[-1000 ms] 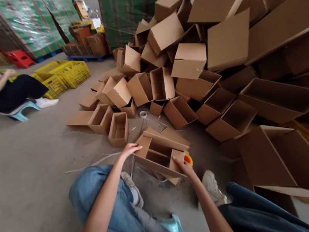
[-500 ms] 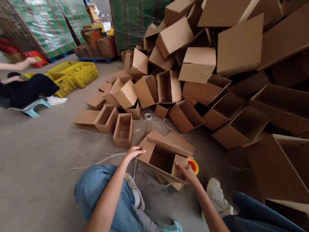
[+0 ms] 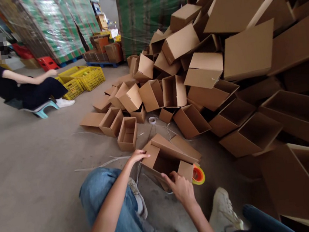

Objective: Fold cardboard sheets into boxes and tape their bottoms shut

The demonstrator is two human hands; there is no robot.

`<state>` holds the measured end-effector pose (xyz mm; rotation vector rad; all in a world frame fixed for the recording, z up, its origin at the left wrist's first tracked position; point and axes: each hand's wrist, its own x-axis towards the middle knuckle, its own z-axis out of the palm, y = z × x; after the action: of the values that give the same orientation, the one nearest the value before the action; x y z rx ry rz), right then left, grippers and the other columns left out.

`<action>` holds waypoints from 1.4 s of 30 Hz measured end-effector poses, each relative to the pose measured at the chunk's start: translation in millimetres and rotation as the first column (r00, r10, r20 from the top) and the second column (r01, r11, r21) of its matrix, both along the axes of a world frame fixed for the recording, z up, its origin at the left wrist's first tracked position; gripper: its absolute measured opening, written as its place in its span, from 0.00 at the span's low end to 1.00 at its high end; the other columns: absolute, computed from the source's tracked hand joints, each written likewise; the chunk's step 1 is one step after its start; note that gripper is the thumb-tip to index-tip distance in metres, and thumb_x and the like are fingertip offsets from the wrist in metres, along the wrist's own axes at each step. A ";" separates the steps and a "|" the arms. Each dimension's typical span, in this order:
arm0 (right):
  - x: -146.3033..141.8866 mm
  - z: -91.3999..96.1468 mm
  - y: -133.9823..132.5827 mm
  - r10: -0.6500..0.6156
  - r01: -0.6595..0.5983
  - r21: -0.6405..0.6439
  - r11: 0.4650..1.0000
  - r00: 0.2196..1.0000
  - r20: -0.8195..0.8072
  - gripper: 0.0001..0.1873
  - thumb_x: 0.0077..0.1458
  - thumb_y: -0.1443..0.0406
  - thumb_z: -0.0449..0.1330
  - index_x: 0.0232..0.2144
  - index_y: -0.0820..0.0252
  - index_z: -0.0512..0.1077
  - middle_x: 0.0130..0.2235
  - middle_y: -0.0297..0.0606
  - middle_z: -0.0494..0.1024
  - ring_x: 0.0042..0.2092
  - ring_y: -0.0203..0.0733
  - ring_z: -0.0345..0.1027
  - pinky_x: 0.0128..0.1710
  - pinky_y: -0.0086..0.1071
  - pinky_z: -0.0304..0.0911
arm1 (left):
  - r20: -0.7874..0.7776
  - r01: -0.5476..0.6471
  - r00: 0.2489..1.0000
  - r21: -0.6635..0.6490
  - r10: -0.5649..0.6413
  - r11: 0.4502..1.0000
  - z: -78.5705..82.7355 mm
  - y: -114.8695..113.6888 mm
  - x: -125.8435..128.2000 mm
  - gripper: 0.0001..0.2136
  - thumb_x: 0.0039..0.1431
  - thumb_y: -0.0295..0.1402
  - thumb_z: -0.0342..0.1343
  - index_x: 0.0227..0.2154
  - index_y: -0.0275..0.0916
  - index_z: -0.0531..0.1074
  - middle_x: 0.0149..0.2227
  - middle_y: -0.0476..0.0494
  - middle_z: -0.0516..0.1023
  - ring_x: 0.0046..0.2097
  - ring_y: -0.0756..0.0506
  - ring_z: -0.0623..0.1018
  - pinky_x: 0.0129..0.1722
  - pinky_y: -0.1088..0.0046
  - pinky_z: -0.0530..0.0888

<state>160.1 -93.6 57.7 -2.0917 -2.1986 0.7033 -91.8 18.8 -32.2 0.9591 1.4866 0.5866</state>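
An open brown cardboard box point(image 3: 167, 155) lies on the concrete floor just past my knees, flaps spread. My left hand point(image 3: 138, 156) rests on its left flap, fingers curled over the edge. My right hand point(image 3: 181, 187) grips the near flap of the same box. A red and yellow tape roll point(image 3: 198, 175) lies on the floor right beside the box, just right of my right hand.
A tall heap of empty cardboard boxes point(image 3: 221, 67) fills the right and middle. Several open boxes point(image 3: 128, 134) sit ahead on the floor, with a small clear tape roll point(image 3: 152, 120). A seated person point(image 3: 20, 88) is far left beside yellow crates point(image 3: 88, 77). Wrapped pallets stand behind.
My right hand moved from the box's right corner leftward onto the near flap, uncovering the tape roll. The view tilted upward slightly. The left hand stayed on the left flap.
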 end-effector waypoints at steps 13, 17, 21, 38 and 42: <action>-11.1 -27.4 -2.4 0.105 -0.137 0.187 0.973 0.980 0.171 0.27 0.64 0.49 0.43 0.34 0.61 0.72 0.32 0.46 0.79 0.34 0.47 0.76 0.27 0.30 0.60 | -0.026 0.045 0.999 -0.075 -0.047 0.996 9.5 3.8 -2.5 0.27 0.24 0.43 0.72 0.34 0.36 0.79 0.32 0.47 0.80 0.34 0.47 0.77 0.29 0.77 0.67; -8.4 -25.0 1.9 0.128 -0.156 0.198 0.968 0.981 0.148 0.28 0.64 0.49 0.41 0.33 0.60 0.72 0.31 0.46 0.79 0.33 0.47 0.76 0.27 0.31 0.59 | -0.046 0.037 0.998 -0.115 -0.042 0.993 12.3 7.7 -0.7 0.28 0.24 0.41 0.73 0.35 0.37 0.78 0.35 0.46 0.81 0.36 0.46 0.77 0.30 0.77 0.68; -4.8 -24.2 7.3 0.135 -0.159 0.188 0.969 0.982 0.132 0.31 0.63 0.47 0.40 0.31 0.59 0.73 0.30 0.48 0.79 0.32 0.47 0.76 0.27 0.31 0.59 | -0.085 0.031 0.995 -0.140 -0.043 0.990 15.4 11.1 0.1 0.30 0.26 0.40 0.73 0.39 0.37 0.77 0.40 0.44 0.81 0.40 0.45 0.77 0.31 0.77 0.68; 14.7 -53.3 58.2 0.261 -0.271 0.251 0.929 0.962 0.075 0.24 0.65 0.51 0.42 0.41 0.58 0.73 0.39 0.43 0.78 0.46 0.45 0.70 0.41 0.31 0.60 | 0.066 0.013 0.998 -0.261 0.005 0.965 34.5 5.4 1.2 0.29 0.38 0.56 0.63 0.37 0.37 0.77 0.45 0.38 0.80 0.45 0.43 0.77 0.37 0.75 0.69; 14.2 -62.7 60.7 0.328 -0.338 0.318 0.886 0.941 0.086 0.22 0.66 0.54 0.42 0.45 0.58 0.72 0.47 0.43 0.75 0.52 0.47 0.63 0.53 0.40 0.53 | 0.092 0.121 0.990 -0.141 -0.108 0.983 25.3 2.7 1.8 0.29 0.33 0.50 0.69 0.38 0.37 0.78 0.45 0.39 0.80 0.46 0.42 0.77 0.38 0.75 0.69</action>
<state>174.3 -32.9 -5.0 -1.5951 -2.5142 0.2816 -90.0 21.5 -6.9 0.8886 1.3697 0.4238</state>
